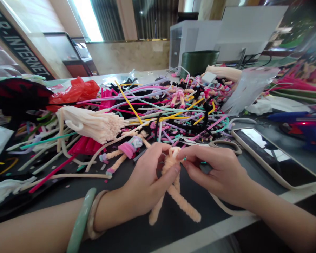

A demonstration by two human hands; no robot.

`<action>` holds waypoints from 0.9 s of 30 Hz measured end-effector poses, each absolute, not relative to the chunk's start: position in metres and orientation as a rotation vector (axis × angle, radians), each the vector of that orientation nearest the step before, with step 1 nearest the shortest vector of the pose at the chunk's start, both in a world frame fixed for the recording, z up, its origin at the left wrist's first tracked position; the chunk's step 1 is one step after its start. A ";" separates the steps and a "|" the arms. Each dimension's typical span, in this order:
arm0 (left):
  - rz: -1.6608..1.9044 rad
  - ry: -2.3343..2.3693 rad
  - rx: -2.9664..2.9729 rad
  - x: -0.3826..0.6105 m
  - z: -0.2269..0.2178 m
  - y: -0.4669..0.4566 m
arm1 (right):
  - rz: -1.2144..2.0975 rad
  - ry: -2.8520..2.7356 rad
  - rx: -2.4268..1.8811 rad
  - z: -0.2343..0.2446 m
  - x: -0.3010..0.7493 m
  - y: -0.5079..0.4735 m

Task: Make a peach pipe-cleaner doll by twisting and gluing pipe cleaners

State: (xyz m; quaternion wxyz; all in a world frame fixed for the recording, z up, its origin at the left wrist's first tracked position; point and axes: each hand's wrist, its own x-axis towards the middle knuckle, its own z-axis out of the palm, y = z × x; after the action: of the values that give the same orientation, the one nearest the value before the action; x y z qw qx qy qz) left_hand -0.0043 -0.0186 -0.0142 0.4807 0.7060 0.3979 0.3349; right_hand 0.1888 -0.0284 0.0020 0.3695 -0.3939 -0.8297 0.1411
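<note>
Well, from the head view, a peach chenille pipe-cleaner figure [170, 179] is held upright-tilted between both hands, just above the dark surface [205, 225]. Its long axis runs from a looped head, pointing away from the person, down to two splayed legs angled toward them. The left grip [147, 179], with a pale green jade bangle [80, 221] on its wrist, is closed around the figure's body. The right grip [213, 168] is nearer the head, its fingertips [185, 156] pinched at the neck, though exactly what they pinch is too small to tell. Just left of the hands lies a similar chenille figure wrapped in pink [127, 149], before a tangled heap of multicoloured pipe cleaners [152, 112] and a bundle of peach ones [91, 123]. To the right lie a smartphone in a cream case [275, 158] and a blue glue gun [300, 123].
</note>
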 end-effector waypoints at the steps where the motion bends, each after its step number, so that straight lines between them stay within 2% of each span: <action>1: 0.826 0.964 1.695 -0.004 -0.015 -0.019 | 0.351 -2.128 -1.015 0.002 0.189 -0.029; 27: 0.857 0.794 1.522 -0.002 -0.011 -0.020 | 0.236 -2.136 -0.970 0.000 0.189 -0.029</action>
State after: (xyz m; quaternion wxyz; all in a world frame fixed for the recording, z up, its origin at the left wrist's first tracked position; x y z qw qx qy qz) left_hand -0.0017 -0.0204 -0.0110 0.5740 0.6495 0.3389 0.3659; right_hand 0.1888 -0.0292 -0.0003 0.3817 -0.3803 -0.8373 0.0925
